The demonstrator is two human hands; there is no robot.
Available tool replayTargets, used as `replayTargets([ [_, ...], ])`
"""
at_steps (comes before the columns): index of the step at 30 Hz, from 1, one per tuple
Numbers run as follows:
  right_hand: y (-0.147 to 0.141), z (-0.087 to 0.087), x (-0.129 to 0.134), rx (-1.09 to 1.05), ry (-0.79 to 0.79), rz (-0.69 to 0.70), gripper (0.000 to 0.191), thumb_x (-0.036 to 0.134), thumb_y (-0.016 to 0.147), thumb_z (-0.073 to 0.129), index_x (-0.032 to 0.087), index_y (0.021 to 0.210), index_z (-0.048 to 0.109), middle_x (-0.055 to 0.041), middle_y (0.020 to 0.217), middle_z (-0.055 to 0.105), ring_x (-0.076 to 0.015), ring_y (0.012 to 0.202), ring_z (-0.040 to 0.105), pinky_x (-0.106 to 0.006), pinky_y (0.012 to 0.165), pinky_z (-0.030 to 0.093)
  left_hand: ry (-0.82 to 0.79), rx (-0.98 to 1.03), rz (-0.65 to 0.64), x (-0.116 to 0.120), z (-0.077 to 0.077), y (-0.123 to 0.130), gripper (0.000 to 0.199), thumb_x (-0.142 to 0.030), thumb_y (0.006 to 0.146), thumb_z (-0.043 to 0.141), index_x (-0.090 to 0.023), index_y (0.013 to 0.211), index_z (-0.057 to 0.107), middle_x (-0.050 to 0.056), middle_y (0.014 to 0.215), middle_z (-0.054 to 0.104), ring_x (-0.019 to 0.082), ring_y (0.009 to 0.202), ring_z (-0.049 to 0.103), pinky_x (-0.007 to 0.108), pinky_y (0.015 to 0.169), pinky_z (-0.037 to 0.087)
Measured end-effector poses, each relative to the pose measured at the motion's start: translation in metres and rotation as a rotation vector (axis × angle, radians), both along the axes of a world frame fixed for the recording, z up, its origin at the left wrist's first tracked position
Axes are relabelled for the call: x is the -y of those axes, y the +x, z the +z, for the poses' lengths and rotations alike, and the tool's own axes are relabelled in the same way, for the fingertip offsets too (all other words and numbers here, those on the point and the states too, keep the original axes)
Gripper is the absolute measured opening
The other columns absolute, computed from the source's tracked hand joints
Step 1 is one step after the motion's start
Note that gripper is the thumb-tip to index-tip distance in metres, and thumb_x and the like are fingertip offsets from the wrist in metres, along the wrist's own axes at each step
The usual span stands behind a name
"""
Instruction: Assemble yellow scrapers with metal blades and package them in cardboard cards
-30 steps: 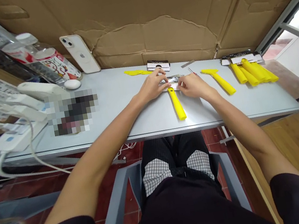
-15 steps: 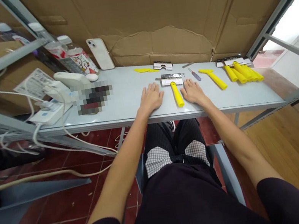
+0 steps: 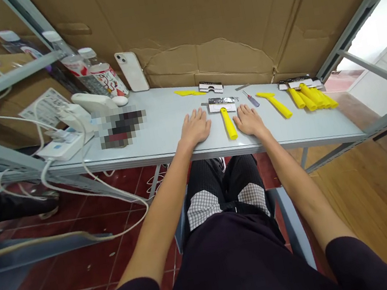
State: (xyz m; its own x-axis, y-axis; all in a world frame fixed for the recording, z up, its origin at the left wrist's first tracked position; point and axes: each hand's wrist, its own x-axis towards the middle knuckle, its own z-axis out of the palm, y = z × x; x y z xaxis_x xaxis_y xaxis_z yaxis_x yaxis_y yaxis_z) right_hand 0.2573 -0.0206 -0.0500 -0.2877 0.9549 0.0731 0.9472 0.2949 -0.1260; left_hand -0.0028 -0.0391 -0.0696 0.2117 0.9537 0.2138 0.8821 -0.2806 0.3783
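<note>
My left hand (image 3: 196, 127) lies flat on the grey tabletop (image 3: 159, 121), fingers stretched out, holding nothing. My right hand (image 3: 248, 119) rests flat as well, its fingers slightly apart. Between them lies a yellow-handled scraper (image 3: 228, 123) with a black-and-white card across its head, the handle pointing toward me. Past my right hand are a small screwdriver (image 3: 252, 99) and a loose yellow handle (image 3: 278, 105). Behind my left hand sit a flat yellow piece (image 3: 190, 92) and a black-and-white card (image 3: 211, 87). Tiny metal bits, apparently screws, lie by the scraper's head.
Several carded yellow-handled scrapers (image 3: 314, 96) are piled at the right end. A white phone (image 3: 132, 72) leans on the cardboard at the back. Plastic bottles (image 3: 107, 78), a power strip (image 3: 62, 145) and white cables occupy the left. Metal rack posts frame both sides.
Both hands stay flat in the same places on the table. Only the camera view has shifted slightly.
</note>
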Motion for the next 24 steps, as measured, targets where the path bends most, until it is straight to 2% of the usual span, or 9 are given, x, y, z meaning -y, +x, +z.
replayTargets([
  [5, -0.001, 0.001, 0.003, 0.022, 0.001, -0.004, 0.077, 0.048, 0.113, 0.023, -0.001, 0.171, 0.034, -0.0229, 0.182, 0.027, -0.0361, 0.171, 0.022, -0.056, 0.137, 0.018, -0.049, -0.109, 0.03, 0.008, 0.008, 0.001, 0.072, -0.043, 0.111, 0.03, -0.009, 0.173, 0.038, 0.019, 0.183, 0.028, 0.038, 0.171, 0.022, 0.059, 0.138, 0.011],
  [8, -0.002, 0.001, 0.006, 0.028, 0.003, -0.003, 0.078, 0.047, 0.113, 0.022, -0.002, 0.171, 0.034, -0.0227, 0.183, 0.027, -0.0359, 0.171, 0.021, -0.056, 0.138, 0.017, -0.067, -0.175, 0.038, 0.014, 0.014, 0.001, 0.074, -0.044, 0.112, 0.022, -0.005, 0.174, 0.034, 0.018, 0.184, 0.026, 0.037, 0.172, 0.02, 0.057, 0.139, 0.011],
  [10, -0.003, 0.002, 0.007, 0.026, 0.001, 0.001, 0.078, 0.047, 0.113, 0.022, -0.003, 0.171, 0.033, -0.0232, 0.182, 0.027, -0.0362, 0.171, 0.021, -0.056, 0.138, 0.017, -0.071, -0.18, 0.035, 0.018, 0.017, 0.002, 0.075, -0.044, 0.112, 0.021, -0.003, 0.174, 0.033, 0.019, 0.184, 0.025, 0.037, 0.172, 0.019, 0.057, 0.139, 0.011],
  [24, -0.005, 0.011, 0.026, -0.001, -0.009, 0.003, 0.074, 0.044, 0.112, 0.026, 0.0, 0.169, 0.038, -0.0236, 0.181, 0.031, -0.0363, 0.171, 0.023, -0.057, 0.138, 0.019, -0.089, -0.129, 0.022, 0.034, 0.02, 0.001, 0.073, -0.042, 0.113, 0.023, -0.008, 0.178, 0.022, 0.021, 0.184, 0.024, 0.037, 0.173, 0.016, 0.059, 0.139, 0.007],
])
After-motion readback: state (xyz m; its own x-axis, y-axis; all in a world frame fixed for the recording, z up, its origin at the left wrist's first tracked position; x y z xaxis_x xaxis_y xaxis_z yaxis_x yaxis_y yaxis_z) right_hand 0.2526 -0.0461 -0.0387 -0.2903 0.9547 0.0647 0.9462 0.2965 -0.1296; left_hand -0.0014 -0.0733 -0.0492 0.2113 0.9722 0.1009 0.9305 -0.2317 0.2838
